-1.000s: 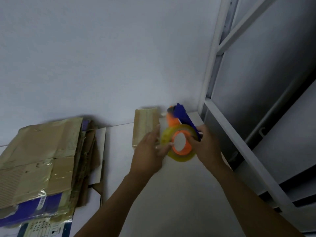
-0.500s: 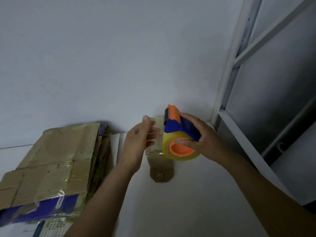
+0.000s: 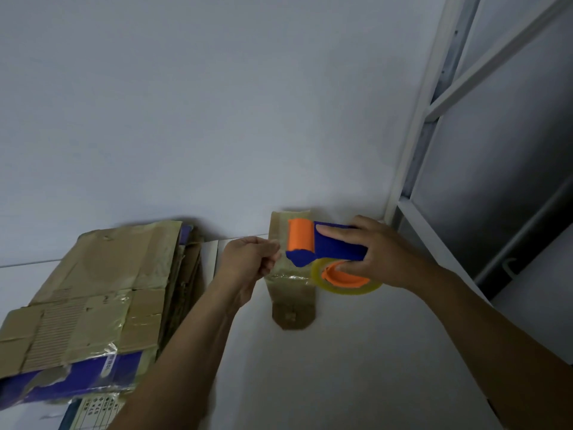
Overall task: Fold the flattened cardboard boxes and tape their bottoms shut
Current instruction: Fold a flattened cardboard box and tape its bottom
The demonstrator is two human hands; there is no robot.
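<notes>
My right hand (image 3: 381, 256) grips a blue and orange tape dispenser (image 3: 322, 249) carrying a roll of clear yellowish tape (image 3: 347, 285), held sideways above the white surface (image 3: 341, 367). My left hand (image 3: 248, 262) sits just left of the dispenser's orange roller, fingers curled and pinching at the free tape end, which is hard to make out. Behind and below them a narrow brown cardboard piece (image 3: 293, 302) with glossy tape across it lies on the white surface. A stack of flattened cardboard boxes (image 3: 93, 299) lies at the left.
A plain wall (image 3: 217, 103) rises directly behind the work area. A white metal rack frame (image 3: 415, 144) stands at the right. A printed sheet (image 3: 93, 411) pokes out under the stack at the bottom left.
The dispenser has turned from roll-facing-me to lying sideways and moved slightly right. My left hand has closed from loosely open fingers into a pinch at the dispenser's mouth.
</notes>
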